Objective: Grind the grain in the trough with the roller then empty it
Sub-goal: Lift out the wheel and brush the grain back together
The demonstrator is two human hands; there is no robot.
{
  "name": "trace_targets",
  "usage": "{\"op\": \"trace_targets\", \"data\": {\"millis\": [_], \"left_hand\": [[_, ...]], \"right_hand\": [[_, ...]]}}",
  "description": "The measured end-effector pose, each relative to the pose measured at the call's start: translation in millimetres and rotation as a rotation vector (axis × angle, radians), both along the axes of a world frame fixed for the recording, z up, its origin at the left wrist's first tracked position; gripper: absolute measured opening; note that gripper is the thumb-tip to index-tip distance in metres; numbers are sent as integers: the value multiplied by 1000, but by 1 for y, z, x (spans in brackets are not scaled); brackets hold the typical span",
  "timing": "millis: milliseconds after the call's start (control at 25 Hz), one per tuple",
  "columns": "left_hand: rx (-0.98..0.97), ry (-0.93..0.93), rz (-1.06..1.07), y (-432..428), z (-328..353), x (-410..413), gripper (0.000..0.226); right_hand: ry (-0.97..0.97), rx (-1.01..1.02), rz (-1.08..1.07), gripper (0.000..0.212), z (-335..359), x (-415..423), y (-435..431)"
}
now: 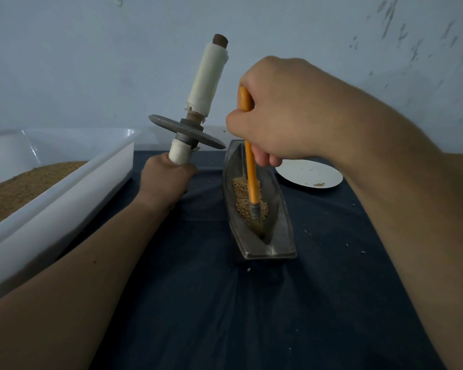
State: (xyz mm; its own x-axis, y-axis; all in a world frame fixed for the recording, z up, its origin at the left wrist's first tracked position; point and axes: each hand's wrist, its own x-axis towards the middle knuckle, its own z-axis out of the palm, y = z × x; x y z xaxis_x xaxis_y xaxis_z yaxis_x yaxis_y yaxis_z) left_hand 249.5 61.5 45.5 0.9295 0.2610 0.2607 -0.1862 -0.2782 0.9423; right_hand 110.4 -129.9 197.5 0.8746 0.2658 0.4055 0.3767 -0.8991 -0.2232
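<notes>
Gripping an orange brush point(251, 172) in the right hand point(281, 113), fingers curled tight round the handle, bristles down in the near end of the trough point(280, 217), right up against the grain point(241, 190) piled in the middle. Holding the roller point(190, 129) upright in the left hand point(167, 180), fist wrapped round the lower white-wrapped handle, disc in the air, just left of the trough and not touching it. All on a dark cloth point(238, 316). White tub point(72, 180) of brownish stuff off to the left, white plate point(305, 174) with a few crumbs just past the trough on the right.
</notes>
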Motion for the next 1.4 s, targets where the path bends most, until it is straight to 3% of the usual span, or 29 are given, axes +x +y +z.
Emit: {"op": "trace_targets", "data": {"millis": [400,680,1000,1400], "left_hand": [[11,1,10,0,1,-1,18],[12,4,10,-1,2,-4,18],[11,18,11,-2,3,-4,19],[49,12,15,-3,4,-7,16]], "right_hand": [[-59,40,-59,14,-3,6,-3],[-353,177,-40,18,-14,32,-9],[-220,160,-82,20,-49,58,-16],[-298,146,-87,22,-36,53,-10]]}}
